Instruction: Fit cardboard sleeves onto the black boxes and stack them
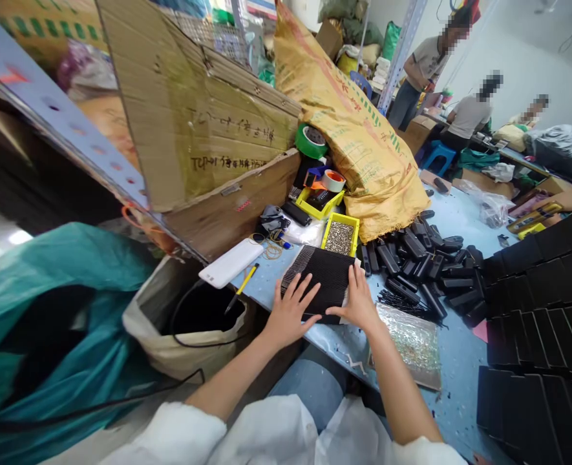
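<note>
A flat black ribbed piece (325, 272), with fine parallel lines across it, lies at the near edge of the blue table. My left hand (290, 313) rests on its left part, fingers spread. On its right edge lies my right hand (358, 298), fingers stretched out and thumb pointing left. Both thumbs point towards each other along the near side. Just beyond the piece stands a yellow tray of small metal parts (338, 237). To the right is a heap of black plastic casings (406, 258). A clear plastic-wrapped pack (406, 345) lies near my right forearm.
Stacked black boxes (542, 303) rise at the right. A white phone-like slab (231, 263) and a yellow pen (244, 284) lie left, above an open bag (183, 323). Cardboard (208, 123) and a yellow sack (344, 116) stand behind. Several people work in the background.
</note>
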A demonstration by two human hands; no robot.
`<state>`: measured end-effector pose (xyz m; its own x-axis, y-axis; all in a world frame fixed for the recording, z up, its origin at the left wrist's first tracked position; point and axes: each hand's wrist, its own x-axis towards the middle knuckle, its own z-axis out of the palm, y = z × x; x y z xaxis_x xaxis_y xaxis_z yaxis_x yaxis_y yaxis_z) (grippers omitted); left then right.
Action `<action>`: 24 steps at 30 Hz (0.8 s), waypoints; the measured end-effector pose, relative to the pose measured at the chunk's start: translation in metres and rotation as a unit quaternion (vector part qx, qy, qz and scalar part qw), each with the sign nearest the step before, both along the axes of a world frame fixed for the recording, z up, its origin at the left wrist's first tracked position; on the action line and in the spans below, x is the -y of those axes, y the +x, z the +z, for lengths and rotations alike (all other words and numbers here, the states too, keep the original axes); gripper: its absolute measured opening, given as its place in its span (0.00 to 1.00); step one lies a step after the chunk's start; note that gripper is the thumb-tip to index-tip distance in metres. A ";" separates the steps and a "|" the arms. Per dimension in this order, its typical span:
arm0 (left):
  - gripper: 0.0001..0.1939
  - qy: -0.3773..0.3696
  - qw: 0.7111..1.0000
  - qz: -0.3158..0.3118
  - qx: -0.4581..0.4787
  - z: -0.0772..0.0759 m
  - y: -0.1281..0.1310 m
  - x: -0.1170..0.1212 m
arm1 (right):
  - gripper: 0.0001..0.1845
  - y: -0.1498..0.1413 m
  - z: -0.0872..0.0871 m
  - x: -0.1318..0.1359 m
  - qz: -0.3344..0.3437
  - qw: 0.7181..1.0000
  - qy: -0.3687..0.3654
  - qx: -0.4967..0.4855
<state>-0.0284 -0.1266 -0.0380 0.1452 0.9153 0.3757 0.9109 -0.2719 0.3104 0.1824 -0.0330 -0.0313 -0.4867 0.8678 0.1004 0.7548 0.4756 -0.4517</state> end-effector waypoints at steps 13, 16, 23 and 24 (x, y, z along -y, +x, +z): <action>0.44 -0.057 0.996 -0.028 -0.061 0.007 -0.024 -0.079 | 0.69 -0.024 -0.012 -0.040 -0.037 0.998 0.033 -0.048; 0.44 -0.024 0.997 0.010 -0.070 0.006 -0.023 -0.045 | 0.68 -0.005 -0.007 -0.001 -0.050 0.996 0.036 -0.057; 0.39 -0.061 0.995 -0.009 -0.078 -0.004 -0.015 -0.049 | 0.40 0.066 0.002 0.111 -0.076 0.994 -0.017 -0.082; 0.39 -0.069 0.994 -0.005 -0.079 -0.003 -0.013 -0.056 | 0.37 0.075 0.003 0.122 -0.076 0.994 -0.024 -0.079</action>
<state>-0.0410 -0.0706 -0.0410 0.2019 0.9547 0.2184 0.9487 -0.2461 0.1985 0.2576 -0.1551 -0.0286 -0.3303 0.9359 0.1222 0.7350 0.3362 -0.5889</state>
